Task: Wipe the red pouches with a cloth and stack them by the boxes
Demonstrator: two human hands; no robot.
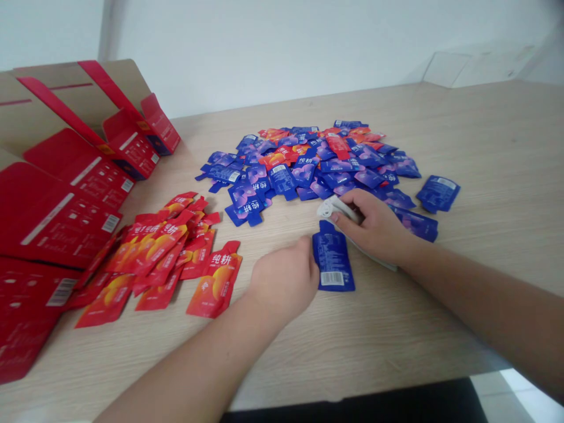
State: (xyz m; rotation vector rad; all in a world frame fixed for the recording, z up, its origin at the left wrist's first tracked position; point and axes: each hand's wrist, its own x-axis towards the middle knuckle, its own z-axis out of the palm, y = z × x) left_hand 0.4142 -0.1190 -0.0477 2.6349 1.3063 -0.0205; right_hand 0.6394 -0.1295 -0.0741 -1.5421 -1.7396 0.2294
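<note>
A blue sachet [333, 261] lies on the table with its barcode facing up and its narrow neck pointing away from me. My left hand [286, 273] is closed at the sachet's left edge, thumb and finger pinched there. A folded white cloth [339, 208] is in my right hand [374, 223], its bunched end just above the sachet's neck and the rest running down along the right side under the hand. Behind my hands spreads a pile of blue sachets [304, 167] with some red ones [277, 157] among them.
Overlapping red-orange sachets [150, 247] lie on the left of the wooden table [484, 235]. Open red cardboard boxes [79, 170] stand at the far left. Single blue sachets lie right of the pile. A pale wall [282, 53] rises behind the table.
</note>
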